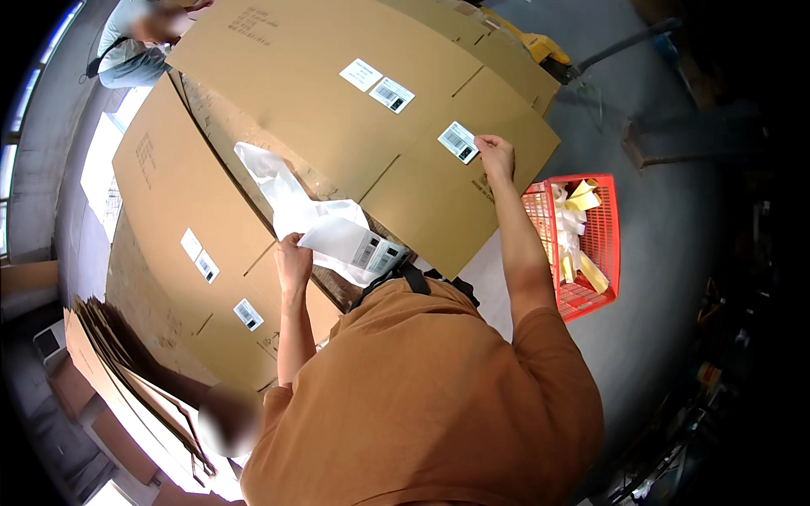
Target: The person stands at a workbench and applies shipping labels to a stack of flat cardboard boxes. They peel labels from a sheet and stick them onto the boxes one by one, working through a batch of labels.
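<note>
My right hand (498, 158) pinches the right edge of a white barcode label (458, 142). That label lies against a large flat cardboard box (337, 126), and I cannot tell whether it is fully stuck down. Two more white labels (377, 85) sit farther up the same cardboard. Near my waist, my left hand (293, 261) is closed on the edge of a long white label strip (325, 228), which trails over the cardboard in loose folds. Barcode labels show on the strip's near end.
Another flat cardboard box (190, 219) with labels lies to the left. A red plastic basket (614, 244) at the right contains crumpled white and yellow paper. Folded cardboard sheets (126, 388) stand at lower left. A person (135, 42) is at far left, a yellow machine part (540, 44) at far right.
</note>
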`<state>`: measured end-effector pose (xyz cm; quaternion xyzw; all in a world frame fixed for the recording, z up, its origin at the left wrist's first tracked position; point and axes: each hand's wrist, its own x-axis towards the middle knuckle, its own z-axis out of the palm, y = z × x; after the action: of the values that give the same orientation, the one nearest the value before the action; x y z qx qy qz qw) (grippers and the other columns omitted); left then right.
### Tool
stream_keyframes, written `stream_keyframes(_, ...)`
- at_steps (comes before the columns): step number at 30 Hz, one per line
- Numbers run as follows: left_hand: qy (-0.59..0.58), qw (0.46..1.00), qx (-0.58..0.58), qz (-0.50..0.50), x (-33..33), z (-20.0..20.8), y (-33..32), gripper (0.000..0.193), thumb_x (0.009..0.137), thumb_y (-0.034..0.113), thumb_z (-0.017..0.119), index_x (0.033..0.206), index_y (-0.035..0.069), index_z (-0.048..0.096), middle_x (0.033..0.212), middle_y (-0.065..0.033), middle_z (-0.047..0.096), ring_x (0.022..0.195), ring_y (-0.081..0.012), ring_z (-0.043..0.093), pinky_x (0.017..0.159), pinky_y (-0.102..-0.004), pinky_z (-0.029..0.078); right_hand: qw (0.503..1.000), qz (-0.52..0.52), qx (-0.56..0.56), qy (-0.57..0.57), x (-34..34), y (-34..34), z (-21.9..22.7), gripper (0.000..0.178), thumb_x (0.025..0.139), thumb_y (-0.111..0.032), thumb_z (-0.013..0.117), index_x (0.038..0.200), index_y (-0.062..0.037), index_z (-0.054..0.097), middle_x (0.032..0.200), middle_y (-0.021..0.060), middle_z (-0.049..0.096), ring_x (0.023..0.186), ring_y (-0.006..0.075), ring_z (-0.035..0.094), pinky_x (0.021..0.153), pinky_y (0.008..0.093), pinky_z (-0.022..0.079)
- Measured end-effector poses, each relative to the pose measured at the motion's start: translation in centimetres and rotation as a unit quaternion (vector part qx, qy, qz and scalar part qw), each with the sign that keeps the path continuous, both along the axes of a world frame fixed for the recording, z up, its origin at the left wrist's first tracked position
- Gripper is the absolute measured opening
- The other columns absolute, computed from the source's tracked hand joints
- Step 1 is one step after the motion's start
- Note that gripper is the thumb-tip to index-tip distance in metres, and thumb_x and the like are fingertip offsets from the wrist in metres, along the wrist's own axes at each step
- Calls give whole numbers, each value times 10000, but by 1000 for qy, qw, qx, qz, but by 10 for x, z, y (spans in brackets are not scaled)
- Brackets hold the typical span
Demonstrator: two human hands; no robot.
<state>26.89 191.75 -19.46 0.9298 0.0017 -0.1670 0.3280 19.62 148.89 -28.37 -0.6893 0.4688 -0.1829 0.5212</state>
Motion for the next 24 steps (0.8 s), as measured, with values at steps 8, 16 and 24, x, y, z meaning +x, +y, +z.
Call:
stream_keyframes(8, 5, 1000, -4, -15, -1, -3, -7, 217, 766, 148, 583, 855, -21, 687, 707, -229, 643, 683, -334, 659, 649, -385, 494, 943, 99, -227, 223, 9, 25, 44, 264, 793, -261, 703, 956, -57, 663, 902, 114, 686, 881, 286, 646, 760, 408, 491)
stream_keyframes(16, 7, 1000, -2, -10, -1, -3, -5, 221, 763, 146, 583, 842, -37, 680, 669, -214, 634, 649, -293, 652, 629, -371, 488, 839, 210, -359, 351, 18, 55, 67, 581, 767, -434, 709, 1155, -38, 535, 1078, 182, 575, 1036, 339, 538, 896, 448, 398)
stream_keyframes(24, 18, 1000, 14, 1, -8, 4, 5, 230, 763, 155, 584, 844, -39, 678, 658, -209, 634, 631, -277, 649, 621, -370, 486, 862, 174, -292, 377, 9, 95, 68, 823, 802, -502, 646, 1379, 3, 346, 1443, 278, 240, 1307, 493, 246, 1056, 533, 230)
